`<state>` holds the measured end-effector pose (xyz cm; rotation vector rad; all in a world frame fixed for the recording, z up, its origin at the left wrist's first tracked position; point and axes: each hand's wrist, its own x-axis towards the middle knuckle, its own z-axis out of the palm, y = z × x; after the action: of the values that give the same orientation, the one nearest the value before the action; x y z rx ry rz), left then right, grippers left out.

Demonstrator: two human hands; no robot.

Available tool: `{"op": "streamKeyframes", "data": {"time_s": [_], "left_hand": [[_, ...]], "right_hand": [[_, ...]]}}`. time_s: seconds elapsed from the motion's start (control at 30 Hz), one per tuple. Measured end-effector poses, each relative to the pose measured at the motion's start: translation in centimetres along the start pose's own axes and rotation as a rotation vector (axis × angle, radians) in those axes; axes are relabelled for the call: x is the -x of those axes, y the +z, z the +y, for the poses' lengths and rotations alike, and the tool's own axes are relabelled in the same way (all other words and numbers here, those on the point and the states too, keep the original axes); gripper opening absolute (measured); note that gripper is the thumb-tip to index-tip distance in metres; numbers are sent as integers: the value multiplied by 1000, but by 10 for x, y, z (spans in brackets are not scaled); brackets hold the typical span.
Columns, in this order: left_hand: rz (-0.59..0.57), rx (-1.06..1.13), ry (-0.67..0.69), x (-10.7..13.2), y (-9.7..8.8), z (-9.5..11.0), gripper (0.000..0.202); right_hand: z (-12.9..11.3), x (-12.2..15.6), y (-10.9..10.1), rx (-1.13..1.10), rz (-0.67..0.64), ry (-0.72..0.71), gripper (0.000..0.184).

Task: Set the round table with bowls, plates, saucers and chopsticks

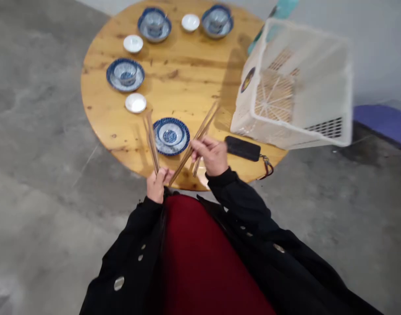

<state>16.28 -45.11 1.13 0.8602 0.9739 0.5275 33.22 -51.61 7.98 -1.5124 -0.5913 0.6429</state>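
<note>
My left hand (156,184) is closed around a bundle of wooden chopsticks (151,142) at the near edge of a round wooden table (187,74). The sticks point away from me, left of a blue-and-white bowl on a plate (170,135). My right hand (212,154) pinches another pair of chopsticks (205,122) that slant up and to the right of that bowl. Both hands hover over the table's near rim, close together.
Three more blue-and-white bowl-and-plate sets (125,74) (154,24) (217,20) and small white dishes (135,103) (133,43) (190,22) ring the table. A white plastic basket (295,87) sits at the right. A black case with a strap (243,148) lies by my right hand. Grey concrete floor surrounds the table.
</note>
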Motion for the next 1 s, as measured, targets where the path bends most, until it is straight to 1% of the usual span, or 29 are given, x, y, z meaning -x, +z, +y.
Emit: {"op": "streamKeyframes", "data": {"time_s": [0.03, 0.07, 0.13, 0.2, 0.3, 0.4, 0.47, 0.6, 0.73, 0.9, 1.0], "left_hand": [[132, -4, 56, -2, -4, -3, 40], [232, -12, 97, -4, -9, -6, 38], [378, -20, 154, -3, -24, -11, 36], [459, -18, 187, 5, -40, -14, 36], [534, -4, 205, 26, -57, -20, 37], [581, 12, 201, 45, -64, -29, 37], [597, 18, 193, 54, -65, -35, 37], [610, 15, 198, 64, -64, -40, 41], [593, -16, 180, 74, -61, -44, 44], [584, -44, 152, 96, -62, -51, 47], [592, -53, 147, 104, -67, -53, 47]], "right_hand": [[1, -1, -5, 39, 29, -73, 43], [4, -2, -9, 86, 52, -145, 40], [15, -2, -12, 213, 69, -278, 35], [31, 2, -9, 373, 37, -397, 31], [60, 14, 3, 562, -70, -539, 25], [82, 23, 11, 625, -154, -622, 22], [90, 26, 12, 633, -188, -649, 20], [93, 26, 9, 633, -215, -659, 17], [92, 25, 8, 626, -219, -677, 19], [92, 18, 7, 592, -169, -615, 24], [87, 14, 8, 533, -144, -519, 29]]}}
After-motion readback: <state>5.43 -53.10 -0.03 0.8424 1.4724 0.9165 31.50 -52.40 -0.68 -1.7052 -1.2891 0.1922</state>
